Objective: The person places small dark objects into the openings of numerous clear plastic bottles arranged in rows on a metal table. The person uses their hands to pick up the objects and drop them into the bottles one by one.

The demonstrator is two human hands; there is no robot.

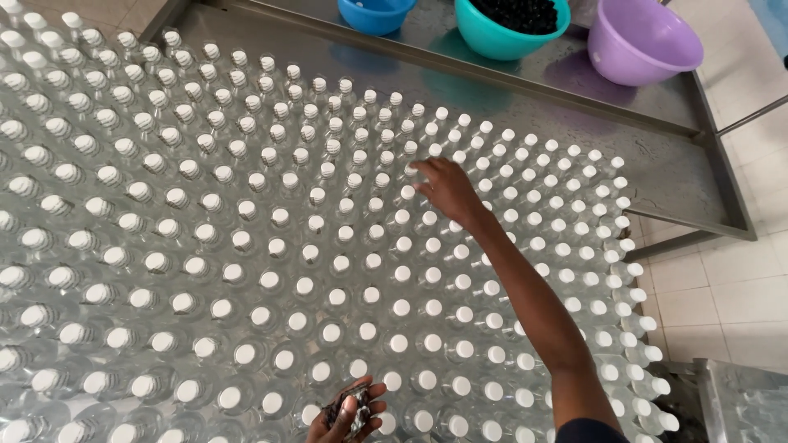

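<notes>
- Clear plastic bottles [271,287] with white stoppers stand packed in rows over the whole metal table [657,164], under and around both hands.
- Nearest the camera, the left hand [351,410] is cupped palm up just above the bottle tops, its fingers curled loosely around a small heap of dark caps [349,404]; bottles lie right beneath it and on every side.
- Farther out, the right hand [443,190] is stretched forward over the rows, palm down, its fingers bent with the tips together at the top of one bottle [410,171]; whether a cap is pinched between them cannot be told.
- That bottle sits just past the fingertips to their left, with its neighbours touching it.
- Beyond the right hand, past the last row and a bare strip of steel, stand three plastic bowls: a blue bowl [373,15], a teal bowl [492,37] filled with dark caps, and a purple bowl [640,45] off to the right.
</notes>
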